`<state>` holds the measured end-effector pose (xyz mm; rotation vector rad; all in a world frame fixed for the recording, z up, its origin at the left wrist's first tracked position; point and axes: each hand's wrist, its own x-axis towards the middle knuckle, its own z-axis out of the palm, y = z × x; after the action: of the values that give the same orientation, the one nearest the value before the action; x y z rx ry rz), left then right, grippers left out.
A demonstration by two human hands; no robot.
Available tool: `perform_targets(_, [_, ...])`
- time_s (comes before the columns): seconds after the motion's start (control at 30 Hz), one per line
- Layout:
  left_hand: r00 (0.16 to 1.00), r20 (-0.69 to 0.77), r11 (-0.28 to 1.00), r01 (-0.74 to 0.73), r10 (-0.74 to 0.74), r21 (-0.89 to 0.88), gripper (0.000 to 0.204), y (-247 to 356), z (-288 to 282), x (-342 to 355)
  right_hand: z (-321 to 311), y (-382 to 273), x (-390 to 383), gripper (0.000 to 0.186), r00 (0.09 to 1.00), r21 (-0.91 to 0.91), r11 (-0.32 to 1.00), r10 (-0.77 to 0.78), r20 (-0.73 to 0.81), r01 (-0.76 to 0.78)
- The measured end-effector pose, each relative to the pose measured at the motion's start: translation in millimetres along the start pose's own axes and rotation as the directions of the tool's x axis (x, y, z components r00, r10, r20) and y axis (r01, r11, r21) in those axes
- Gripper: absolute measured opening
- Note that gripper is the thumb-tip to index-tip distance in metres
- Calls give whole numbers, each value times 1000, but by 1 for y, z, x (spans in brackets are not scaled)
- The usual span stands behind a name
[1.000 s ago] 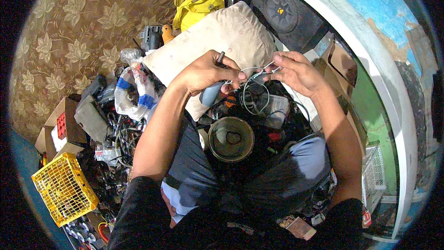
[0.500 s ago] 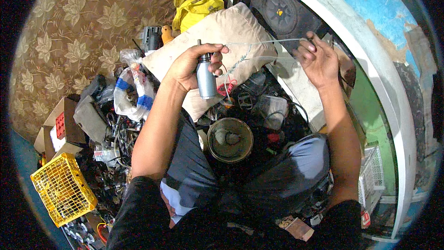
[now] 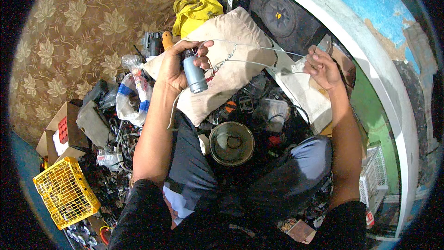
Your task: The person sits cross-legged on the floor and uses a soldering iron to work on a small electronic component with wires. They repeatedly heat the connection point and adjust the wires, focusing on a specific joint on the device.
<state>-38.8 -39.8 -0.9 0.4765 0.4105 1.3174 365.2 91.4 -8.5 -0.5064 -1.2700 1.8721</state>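
My left hand (image 3: pixel 178 67) is wrapped round a small grey metal cylinder (image 3: pixel 194 75) with a dark top, held tilted above a beige cushion (image 3: pixel 240 32). A thin pale wire (image 3: pixel 273 48) runs from the left hand across to my right hand (image 3: pixel 323 68), whose fingers are pinched on it. Part of the wire is twisted and sags in a loop between the hands. Another end of it hangs down beside my left forearm. Small red bits show on the wire near the cylinder.
Between my knees stands a round bucket (image 3: pixel 231 161). A yellow bag (image 3: pixel 196 7) and a speaker (image 3: pixel 280 14) lie beyond the cushion. To the left are a yellow crate (image 3: pixel 67 192), an open cardboard box (image 3: pixel 69 134) and tangled cables; a white basket (image 3: pixel 373 171) is at right.
My left hand has moved left with the cylinder, which now tilts more. My right hand has shifted slightly right and down. A wire end now hangs by my left forearm.
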Motion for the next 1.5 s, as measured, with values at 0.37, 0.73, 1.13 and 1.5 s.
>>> perform_targets(0.37, [991,-115,930,101,-64,353,35,-8,5,-4,-55,45,-4,10,883,-939,242,-346,-318,-243])
perform_targets(0.73, [986,-168,869,100,-20,484,34,-4,10,1,-87,56,-14,33,738,-738,-249,-495,-459,-627])
perform_targets(1.13, [973,-212,836,193,-94,514,27,18,-19,73,-60,35,-54,32,572,-359,917,-203,-795,-174])
perform_targets(1.5, [976,-190,822,197,-111,534,28,18,-48,100,-75,-9,-115,18,807,-88,996,-77,-585,31])
